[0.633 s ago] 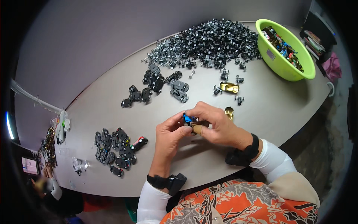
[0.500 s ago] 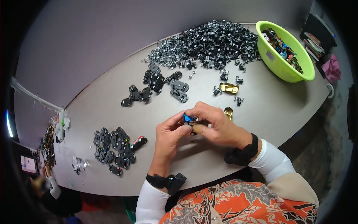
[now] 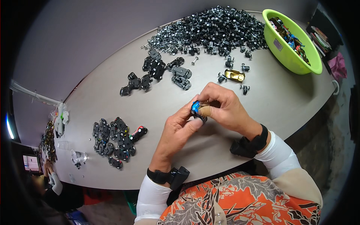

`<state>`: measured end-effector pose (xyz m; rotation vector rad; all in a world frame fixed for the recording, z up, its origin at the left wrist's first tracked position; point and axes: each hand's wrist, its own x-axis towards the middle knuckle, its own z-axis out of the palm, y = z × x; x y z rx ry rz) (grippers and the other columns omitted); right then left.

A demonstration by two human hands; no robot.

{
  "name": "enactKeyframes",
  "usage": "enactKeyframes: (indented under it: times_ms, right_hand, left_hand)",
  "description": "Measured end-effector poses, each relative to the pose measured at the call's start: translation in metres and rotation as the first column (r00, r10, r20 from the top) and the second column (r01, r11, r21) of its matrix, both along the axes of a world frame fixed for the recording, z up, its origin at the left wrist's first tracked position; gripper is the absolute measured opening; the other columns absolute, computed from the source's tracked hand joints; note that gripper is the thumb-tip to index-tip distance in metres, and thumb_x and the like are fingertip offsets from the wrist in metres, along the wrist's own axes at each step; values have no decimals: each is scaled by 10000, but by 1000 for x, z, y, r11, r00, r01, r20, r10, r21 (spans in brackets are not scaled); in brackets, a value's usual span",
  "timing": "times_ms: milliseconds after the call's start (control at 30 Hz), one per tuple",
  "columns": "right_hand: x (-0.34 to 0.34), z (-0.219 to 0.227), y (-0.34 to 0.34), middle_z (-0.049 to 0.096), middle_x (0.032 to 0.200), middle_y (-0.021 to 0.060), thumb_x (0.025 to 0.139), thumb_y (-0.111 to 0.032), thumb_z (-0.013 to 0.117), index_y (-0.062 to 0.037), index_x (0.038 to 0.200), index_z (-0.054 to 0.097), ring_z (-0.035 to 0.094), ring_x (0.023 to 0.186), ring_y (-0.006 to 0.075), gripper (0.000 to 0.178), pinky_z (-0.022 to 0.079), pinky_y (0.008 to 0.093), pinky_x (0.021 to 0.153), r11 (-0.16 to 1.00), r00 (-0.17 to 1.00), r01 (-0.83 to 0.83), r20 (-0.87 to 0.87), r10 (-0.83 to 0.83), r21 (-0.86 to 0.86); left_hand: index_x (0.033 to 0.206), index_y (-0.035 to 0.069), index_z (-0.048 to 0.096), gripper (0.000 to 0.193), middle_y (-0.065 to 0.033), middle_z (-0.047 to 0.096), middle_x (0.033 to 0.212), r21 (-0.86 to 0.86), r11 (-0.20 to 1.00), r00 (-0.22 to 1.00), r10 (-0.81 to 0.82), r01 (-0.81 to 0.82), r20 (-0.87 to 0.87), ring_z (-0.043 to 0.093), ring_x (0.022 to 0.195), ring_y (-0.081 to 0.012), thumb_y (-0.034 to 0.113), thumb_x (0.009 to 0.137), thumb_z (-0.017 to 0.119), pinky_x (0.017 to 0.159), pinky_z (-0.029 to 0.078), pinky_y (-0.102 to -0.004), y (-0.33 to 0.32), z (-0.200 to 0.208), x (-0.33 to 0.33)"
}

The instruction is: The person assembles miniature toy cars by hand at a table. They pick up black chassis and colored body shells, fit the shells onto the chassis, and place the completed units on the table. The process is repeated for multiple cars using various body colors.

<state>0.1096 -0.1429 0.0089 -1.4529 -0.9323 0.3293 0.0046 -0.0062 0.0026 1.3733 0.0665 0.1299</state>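
A small blue toy car point(image 3: 195, 108) is between my two hands, over the middle of the table. My left hand point(image 3: 178, 129) has its fingers closed round the car's left side. My right hand point(image 3: 225, 107) pinches the car from the right, its tan-wrapped thumb pressed on the body. Part of the car is covered by my fingers. Beyond my right hand lies a gold toy car body point(image 3: 235, 75), with several small black wheel units, one a wheel unit point(image 3: 245, 89), about it.
A large heap of wheel axles and black parts point(image 3: 213, 32) lies along the far edge. Far right stands a lime-green basin point(image 3: 292, 56) of colourful pieces. Dark chassis point(image 3: 155, 69) lie ahead, toy cars point(image 3: 112, 138) at left, near a clear cup point(image 3: 79, 156). Another person's hand point(image 3: 48, 165) shows far left.
The blue car has turned in my hands, so more of its blue body shows. My right thumb has shifted onto it. The whole view has tilted slightly, and a second gold body is no longer visible.
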Motion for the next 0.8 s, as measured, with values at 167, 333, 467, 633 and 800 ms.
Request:
enactKeyframes:
  times_ms: [167,333,467,633,800]
  right_hand:
    - [-4,1,2,534,803,37,727,-11,656,9,881,542,526,686,72,193,446,218,579,998,996,21,-81,-25,-53]
    - [-5,9,2,528,809,26,718,13,614,4,857,521,517,684,56,168,439,212,569,994,999,11,38,-7,-105]
    - [-3,10,-2,528,763,19,716,26,579,-12,922,493,514,646,43,226,425,203,551,985,992,-107,-88,95,-133]
    - [-1,10,-1,512,691,4,732,8,581,-30,982,462,479,593,25,280,389,186,520,982,972,-173,-175,158,-75]
    - [10,13,-5,533,867,13,803,-49,595,-5,790,595,477,592,32,46,374,175,482,973,920,-231,-328,215,-11]
  left_hand:
    - [1258,2,493,463,-39,610,1013,91,995,998,46,-41,-45,572,825,-85,-4,807,593,721,477,-212,2,-4,-2]
    - [1156,-10,554,404,-47,620,949,224,969,994,97,-108,57,581,790,-87,5,765,658,707,491,-221,3,-7,1]
    - [1061,-2,559,321,-51,606,923,-64,998,999,3,-6,-46,583,776,-97,54,769,683,690,496,-230,5,-5,2]
    - [1030,19,543,280,-27,582,900,-460,885,970,-166,68,-178,565,743,-88,123,802,668,635,476,-214,11,6,-1]
    - [973,31,564,223,-22,594,830,-339,941,988,-49,-4,-147,548,681,-66,120,789,653,575,455,-201,15,-7,0]
